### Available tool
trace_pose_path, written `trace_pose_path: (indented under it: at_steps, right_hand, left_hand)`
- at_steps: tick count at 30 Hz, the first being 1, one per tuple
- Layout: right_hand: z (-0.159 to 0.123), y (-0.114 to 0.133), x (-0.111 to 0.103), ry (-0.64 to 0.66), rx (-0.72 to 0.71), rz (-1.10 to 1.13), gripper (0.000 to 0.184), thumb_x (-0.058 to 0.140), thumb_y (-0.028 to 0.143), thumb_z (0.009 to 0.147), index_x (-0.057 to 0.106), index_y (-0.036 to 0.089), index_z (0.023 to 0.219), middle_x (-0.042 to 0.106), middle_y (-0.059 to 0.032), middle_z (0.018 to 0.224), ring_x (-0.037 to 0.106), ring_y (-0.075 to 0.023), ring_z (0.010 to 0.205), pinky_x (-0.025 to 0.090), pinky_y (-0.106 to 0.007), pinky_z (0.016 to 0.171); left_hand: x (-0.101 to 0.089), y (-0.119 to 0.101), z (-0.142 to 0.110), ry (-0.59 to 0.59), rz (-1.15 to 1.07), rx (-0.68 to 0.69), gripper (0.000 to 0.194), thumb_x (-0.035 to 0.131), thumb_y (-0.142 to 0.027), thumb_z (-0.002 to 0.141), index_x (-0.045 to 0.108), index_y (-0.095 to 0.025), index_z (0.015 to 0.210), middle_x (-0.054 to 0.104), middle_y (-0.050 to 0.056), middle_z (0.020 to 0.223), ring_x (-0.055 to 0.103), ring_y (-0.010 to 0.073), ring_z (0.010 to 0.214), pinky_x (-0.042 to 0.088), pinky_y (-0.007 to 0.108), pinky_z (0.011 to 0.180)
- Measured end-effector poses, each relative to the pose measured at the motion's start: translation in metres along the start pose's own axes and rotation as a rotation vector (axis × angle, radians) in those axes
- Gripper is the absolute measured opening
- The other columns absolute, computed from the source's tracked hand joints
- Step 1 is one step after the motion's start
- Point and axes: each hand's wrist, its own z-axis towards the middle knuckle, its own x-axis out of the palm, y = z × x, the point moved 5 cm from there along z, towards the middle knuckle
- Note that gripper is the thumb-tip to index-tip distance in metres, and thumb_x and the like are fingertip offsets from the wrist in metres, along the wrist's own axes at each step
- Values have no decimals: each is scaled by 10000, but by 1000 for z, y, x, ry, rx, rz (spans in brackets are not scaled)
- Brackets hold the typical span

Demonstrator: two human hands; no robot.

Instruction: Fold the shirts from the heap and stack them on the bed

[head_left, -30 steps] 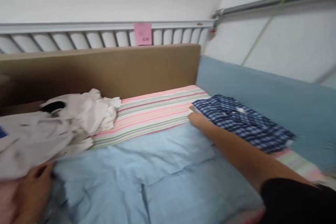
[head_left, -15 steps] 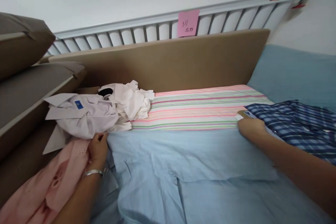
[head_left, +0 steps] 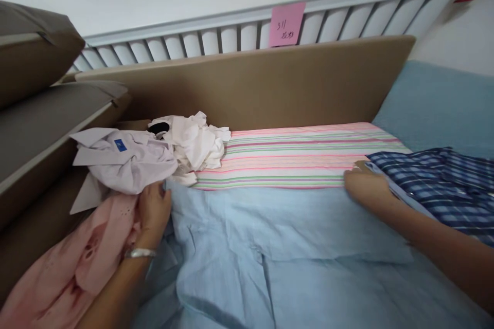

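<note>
A light blue shirt (head_left: 309,226) lies spread out in front of me, its far edge running straight between my two hands. At that edge's left corner my left hand (head_left: 154,211), with a silver bracelet on the wrist, pinches the cloth. My right hand (head_left: 365,185) is closed on the right corner; its fingertips are partly hidden. A pink garment (head_left: 90,252) with cut-out holes lies beside my left forearm. Just past my left hand is a crumpled white shirt (head_left: 131,164) with a blue label. Near my right wrist lies a blue plaid shirt (head_left: 436,175).
Under the clothes is a striped sheet (head_left: 309,146). More white clothing (head_left: 195,144) is heaped at the back left. Grey-brown cushions (head_left: 50,123) are stacked on the left. A brown padded board (head_left: 270,87) and a white rail with a pink note (head_left: 286,24) stand behind.
My left hand has shifted slightly right and up along the shirt's edge, its fingers turned more inward. My right hand has moved a little left. The camera view has shifted slightly.
</note>
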Motion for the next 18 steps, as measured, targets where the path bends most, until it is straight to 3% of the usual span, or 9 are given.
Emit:
trace_pose_path:
  at_steps: [2,3,4,6,9,13,18]
  right_hand:
    - [-22,28,-4,-60,-209,70,358,393,153,878,628,90,1141,600,-211,1201,535,-245,1154,351,-395,968]
    - [-35,41,-3,-74,-304,122,398,380,232,902,562,125,1239,544,-179,1292,471,-243,1227,313,-409,1023]
    - [-45,51,1,-82,-362,175,441,361,312,916,502,160,1305,490,-151,1358,418,-249,1275,289,-437,1051]
    - [-60,55,17,-30,-333,243,502,328,428,915,437,221,1359,409,-120,1428,357,-280,1317,295,-508,1045]
    - [-65,35,47,80,-151,244,562,307,505,902,381,249,1396,317,-128,1477,297,-323,1344,289,-569,1027]
    - [-59,14,66,116,-70,263,598,268,535,904,308,257,1432,229,-118,1514,217,-312,1377,220,-561,1068]
    - [-53,16,53,168,-41,347,594,322,517,885,345,249,1414,250,-119,1507,238,-319,1369,234,-570,1064]
  left_hand:
    - [-2,-34,-19,4,25,268,399,436,-290,846,522,-124,1199,551,151,1266,459,235,1213,348,368,1033]
    - [3,-51,-30,76,25,387,404,406,-301,871,509,-141,1227,517,134,1319,420,220,1257,322,367,1061]
    - [12,-65,-42,190,33,480,400,383,-319,888,515,-164,1233,505,115,1342,403,213,1276,315,375,1071]
    - [34,-81,-62,444,123,557,399,378,-377,896,543,-218,1222,511,90,1347,393,257,1288,306,468,1067]
    - [62,-75,-75,649,316,446,497,391,-502,869,459,-305,1320,379,82,1458,303,384,1327,233,656,1017]
    - [77,-59,-72,735,348,326,622,356,-590,849,273,-350,1417,149,63,1547,127,420,1380,164,688,1021]
    - [61,-69,-65,718,187,305,563,487,-491,835,418,-282,1353,289,117,1497,218,409,1361,203,697,1007]
